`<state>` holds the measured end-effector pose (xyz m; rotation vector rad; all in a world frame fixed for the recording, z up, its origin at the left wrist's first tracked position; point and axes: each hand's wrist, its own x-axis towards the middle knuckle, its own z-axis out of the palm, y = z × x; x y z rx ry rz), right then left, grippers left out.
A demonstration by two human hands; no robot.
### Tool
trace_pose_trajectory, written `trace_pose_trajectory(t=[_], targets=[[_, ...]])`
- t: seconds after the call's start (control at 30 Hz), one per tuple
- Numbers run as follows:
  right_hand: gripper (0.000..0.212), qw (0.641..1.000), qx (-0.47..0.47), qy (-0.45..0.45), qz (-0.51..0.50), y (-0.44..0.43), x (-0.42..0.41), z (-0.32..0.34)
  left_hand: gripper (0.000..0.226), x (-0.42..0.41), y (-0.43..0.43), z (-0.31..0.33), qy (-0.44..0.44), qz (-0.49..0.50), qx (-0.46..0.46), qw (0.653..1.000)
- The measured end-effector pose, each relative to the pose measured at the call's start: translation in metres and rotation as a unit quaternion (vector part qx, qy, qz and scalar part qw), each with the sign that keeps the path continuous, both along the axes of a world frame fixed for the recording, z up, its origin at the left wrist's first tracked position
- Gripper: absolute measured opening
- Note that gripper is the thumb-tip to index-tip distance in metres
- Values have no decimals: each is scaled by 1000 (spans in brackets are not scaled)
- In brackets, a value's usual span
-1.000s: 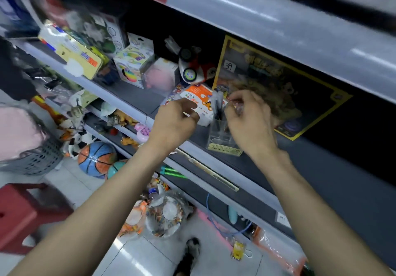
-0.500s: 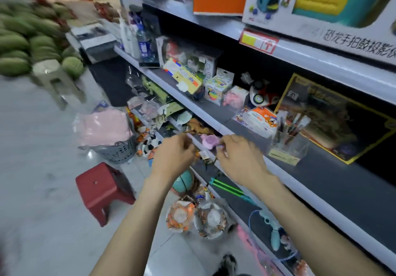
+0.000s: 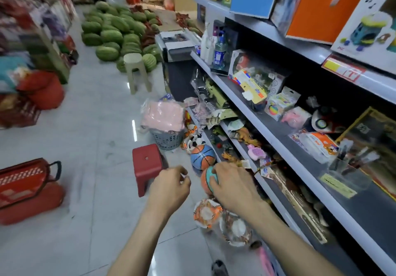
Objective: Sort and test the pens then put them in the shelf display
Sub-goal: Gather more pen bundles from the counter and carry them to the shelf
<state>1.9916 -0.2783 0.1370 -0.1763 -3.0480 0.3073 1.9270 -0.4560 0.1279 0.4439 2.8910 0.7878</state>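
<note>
Several pens (image 3: pixel 348 154) sat in holder (image 3: pixel 351 180) on shelf (image 3: pixel 300 165). L hand (image 3: pixel 169 186) & R hand (image 3: pixel 233 187) were curled, away from it, contents unclear. Sorting prob. unfinished.

A clear plastic pen holder (image 3: pixel 348 178) with a yellow label on its front stands upright on the dark grey shelf (image 3: pixel 364 209), at about three o'clock in the view. Several dark and pale pens (image 3: pixel 354 157) stand inside it, leaning at different angles, their details blurred.
</note>
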Motion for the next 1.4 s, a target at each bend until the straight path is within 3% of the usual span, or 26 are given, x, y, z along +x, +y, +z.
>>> trace_pose_trajectory(t=[0.23, 0.6, 0.77, 0.87, 1.13, 1.4], targets=[[33, 992, -3, -14, 129, -39, -34, -12, 20, 5, -53, -15, -8, 132, -9, 991], [23, 972, -25, 3, 235, -91, -113, -36, 27, -12, -110, -24, -49, 270, -17, 961], [39, 962, -31, -14, 270, -129, -148, -51, 31, -27, -144, -36, -81, 300, -1, 950], [46, 962, -39, -29, 270, -159, -177, -58, 30, -49, -169, -46, -90, 317, 13, 944], [29, 966, -82, -53, 238, -293, -269, -68, 31, -152, -287, -55, -86, 339, 11, 937], [32, 977, -88, -68, 183, -389, -366, -70, 29, -256, -386, -53, -95, 301, 10, 949]])
